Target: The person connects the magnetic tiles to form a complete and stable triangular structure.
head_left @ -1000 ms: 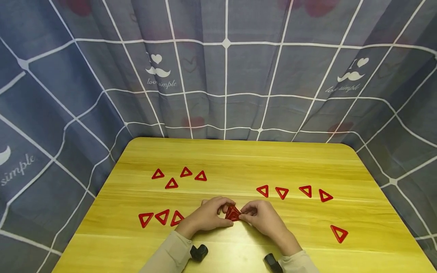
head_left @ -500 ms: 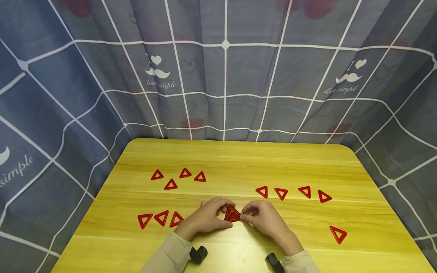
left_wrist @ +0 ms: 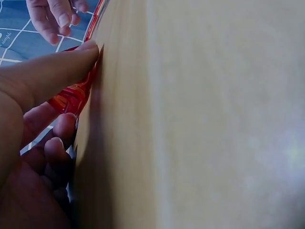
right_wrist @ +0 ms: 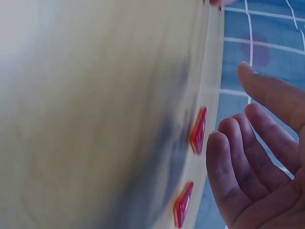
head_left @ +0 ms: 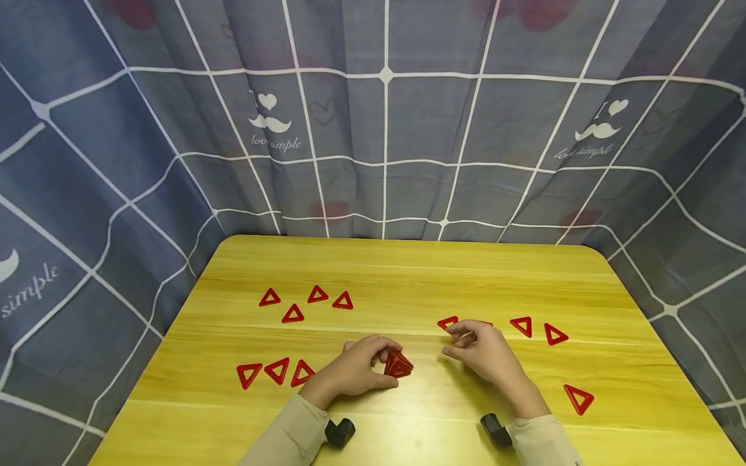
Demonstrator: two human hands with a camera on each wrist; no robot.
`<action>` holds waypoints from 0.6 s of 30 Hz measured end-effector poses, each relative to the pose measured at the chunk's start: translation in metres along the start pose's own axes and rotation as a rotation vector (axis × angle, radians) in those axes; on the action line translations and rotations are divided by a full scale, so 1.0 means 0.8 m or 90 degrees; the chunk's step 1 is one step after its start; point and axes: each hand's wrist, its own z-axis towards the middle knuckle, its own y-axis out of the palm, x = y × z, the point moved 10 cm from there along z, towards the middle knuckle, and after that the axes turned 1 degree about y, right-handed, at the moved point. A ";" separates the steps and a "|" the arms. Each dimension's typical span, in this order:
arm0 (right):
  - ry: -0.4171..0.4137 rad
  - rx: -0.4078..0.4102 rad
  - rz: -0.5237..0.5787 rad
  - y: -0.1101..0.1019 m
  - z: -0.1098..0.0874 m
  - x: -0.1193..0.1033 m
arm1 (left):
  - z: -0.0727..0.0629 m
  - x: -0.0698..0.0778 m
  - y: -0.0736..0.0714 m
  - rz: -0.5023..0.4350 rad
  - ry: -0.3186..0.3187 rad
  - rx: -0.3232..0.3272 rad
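In the head view my left hand [head_left: 362,366] grips a small pyramid of red plastic triangles [head_left: 399,364] at the middle of the table. The left wrist view shows the thumb on one side of the red pyramid [left_wrist: 71,98] and fingers on the other. My right hand [head_left: 486,353] is off to its right with nothing between thumb and fingers. Its fingertips overlap a red triangle frame [head_left: 446,322], and the hand partly covers another beside it. In the right wrist view the right hand [right_wrist: 257,162] has loosely bent fingers, with a red triangle [right_wrist: 199,131] on the table beyond.
Several red triangles, such as this left-hand triangle [head_left: 248,375], lie on the left of the wooden table [head_left: 408,272]. On the right are a triangle [head_left: 555,334] and a nearer triangle [head_left: 579,399]. A grey checked curtain [head_left: 431,123] surrounds the table's back and sides.
My right hand has let go of the pyramid's right side and moved right and slightly away, toward the right-hand triangles. The left hand keeps its grip on the pyramid in the same place.
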 end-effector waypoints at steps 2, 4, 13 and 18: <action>0.004 0.001 -0.010 -0.009 0.005 0.005 | 0.001 -0.001 0.001 0.001 0.001 0.001; 0.003 -0.002 -0.022 -0.015 0.010 0.007 | 0.002 -0.002 0.001 0.002 0.003 0.001; -0.001 -0.041 -0.032 -0.016 0.042 0.013 | 0.001 -0.002 0.000 0.003 0.008 0.009; -0.009 -0.063 -0.064 -0.008 0.054 0.017 | 0.001 -0.001 0.002 0.003 0.009 0.009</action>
